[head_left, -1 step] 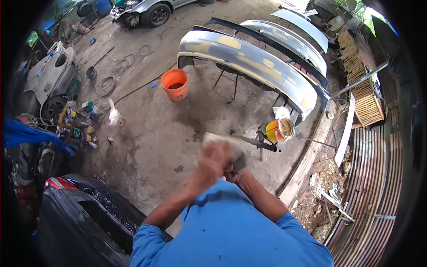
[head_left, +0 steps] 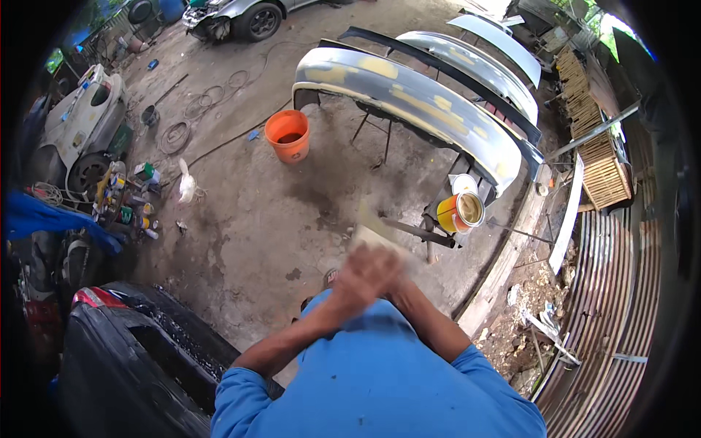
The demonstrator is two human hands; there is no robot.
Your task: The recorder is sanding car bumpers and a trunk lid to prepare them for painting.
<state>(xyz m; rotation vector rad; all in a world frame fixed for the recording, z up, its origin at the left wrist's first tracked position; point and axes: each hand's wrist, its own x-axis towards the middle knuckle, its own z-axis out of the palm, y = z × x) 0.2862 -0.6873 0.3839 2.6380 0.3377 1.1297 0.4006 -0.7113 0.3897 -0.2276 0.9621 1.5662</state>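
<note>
My left hand (head_left: 363,279) is in front of my body, blurred by motion, with its fingers bent over a pale flat piece (head_left: 380,239). This piece is smeared, and I cannot make out its exact kind. Close against the left hand is my right hand (head_left: 396,283), mostly covered by it, so its fingers are hidden. Beyond the hands to the right, an open yellow and orange can (head_left: 447,214) of tan paste stands with a round white lid (head_left: 463,184) behind it. A dark bar (head_left: 420,232) reaches toward the hands from the can's stand.
An orange bucket (head_left: 288,150) with dark liquid stands ahead. Car bumpers (head_left: 416,91) with sanded, yellowish patches rest on stands at the far right. A white chicken (head_left: 187,186) is at left. A black bumper (head_left: 124,365) lies near left; corrugated metal sheeting (head_left: 599,306) borders the right.
My left hand and the pale piece have shifted right and slightly nearer, over my right hand. A dark grey thing seen beside the right hand is now hidden.
</note>
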